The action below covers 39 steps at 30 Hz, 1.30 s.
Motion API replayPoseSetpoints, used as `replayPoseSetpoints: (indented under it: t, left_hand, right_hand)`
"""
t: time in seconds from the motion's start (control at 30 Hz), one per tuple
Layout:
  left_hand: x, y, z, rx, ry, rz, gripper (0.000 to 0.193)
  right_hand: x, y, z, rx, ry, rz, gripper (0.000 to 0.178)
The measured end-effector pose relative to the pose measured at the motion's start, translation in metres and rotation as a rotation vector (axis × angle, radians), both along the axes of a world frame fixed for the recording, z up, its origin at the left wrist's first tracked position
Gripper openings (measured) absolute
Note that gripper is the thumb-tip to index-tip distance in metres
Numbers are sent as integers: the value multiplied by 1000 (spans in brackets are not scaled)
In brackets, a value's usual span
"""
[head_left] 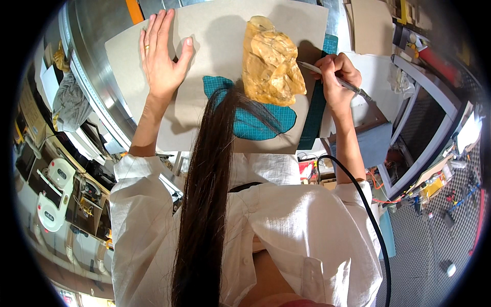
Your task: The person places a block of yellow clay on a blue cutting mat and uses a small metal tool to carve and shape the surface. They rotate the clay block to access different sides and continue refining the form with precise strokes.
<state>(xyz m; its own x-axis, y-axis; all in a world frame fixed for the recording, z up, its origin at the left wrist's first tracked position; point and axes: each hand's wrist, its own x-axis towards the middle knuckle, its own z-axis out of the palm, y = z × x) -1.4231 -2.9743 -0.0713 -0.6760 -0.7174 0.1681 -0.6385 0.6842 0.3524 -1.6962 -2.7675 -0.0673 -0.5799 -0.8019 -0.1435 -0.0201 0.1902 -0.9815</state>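
My left hand (164, 64) lies flat on a large grey-beige cardboard sheet (217, 38), fingers stretched and thumb apart, with a ring on one finger. In my right hand (337, 79) is a slim pen-shaped tool (313, 67), grey with a darker rear end; whether it is a pen or a knife I cannot tell. Its tip points at the right edge of a crumpled, glossy amber-yellow piece (272, 61) resting on the sheet. Below that piece, a curved opening in the cardboard shows a teal gridded cutting mat (261, 128). Long dark hair hangs over part of the opening.
The mat's edge (313, 120) sticks out right of the sheet. A metal ruler edge (87, 71) runs down the left. On the right stand a grey frame (434, 97) and cardboard pieces (372, 25). A black cable (365, 204) hangs beside my right forearm.
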Motion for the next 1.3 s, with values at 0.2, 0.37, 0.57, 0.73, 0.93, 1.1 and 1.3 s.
replayPoseSetpoints:
  t: [0.2, 0.37, 0.57, 0.73, 0.93, 1.1, 1.3]
  left_hand:
    - [1, 0, -3, 8, 17, 7, 58]
    - [0, 0, 0, -7, 3, -5, 55]
    - [-1, 0, 1, -1, 14, 0, 55]
    - [1, 0, -1, -14, 4, -1, 55]
    - [-1, 2, 2, -9, 1, 9, 55]
    - [0, 1, 0, -14, 7, -1, 55]
    - [1, 1, -1, -15, -3, 0, 55]
  right_hand:
    - [-1, 0, 1, -8, -4, 35, 29]
    - [0, 0, -1, -16, -19, 8, 29]
    - [-1, 1, -2, -29, -37, 14, 28]
    - [-1, 2, -1, -18, 7, 16, 29]
    - [0, 0, -1, -33, -2, 13, 29]
    - [-2, 3, -5, -38, -16, 13, 28]
    - [-3, 4, -5, -27, -10, 17, 26]
